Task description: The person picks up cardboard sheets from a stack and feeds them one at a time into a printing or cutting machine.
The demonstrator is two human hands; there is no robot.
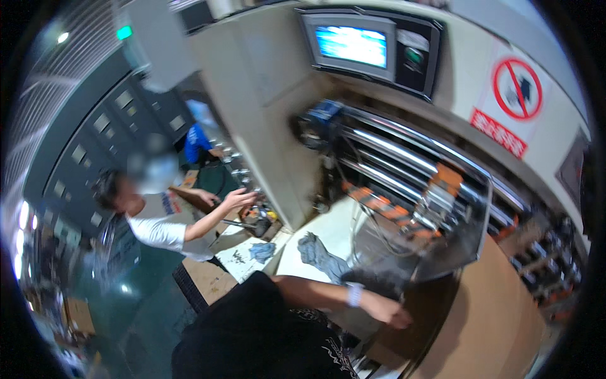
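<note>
Overall, the machine (271, 101) takes up most of the view, with shiny rollers (394, 142) across its front. Along the lower front of the machine curves a broad brown sheet (505, 322), shaded beside the person's left hand. Off the machine's left end, a co-worker in a white top (158, 230) reaches one hand toward its side. Before the machine's rollers hangs a clear guard (457, 249); above them is a lit screen (351, 45). At the machine's foot, a crumpled grey cloth (320, 254) lies on the white bench (290, 256). Smaller, the left hand (388, 311) is lowered below the machine's guard, fingers pointing down; whether its grip is clenched or released, I cannot tell. The right hand's grip is out of sight. Smallest is a pale wristband (355, 295) facing the machine.
</note>
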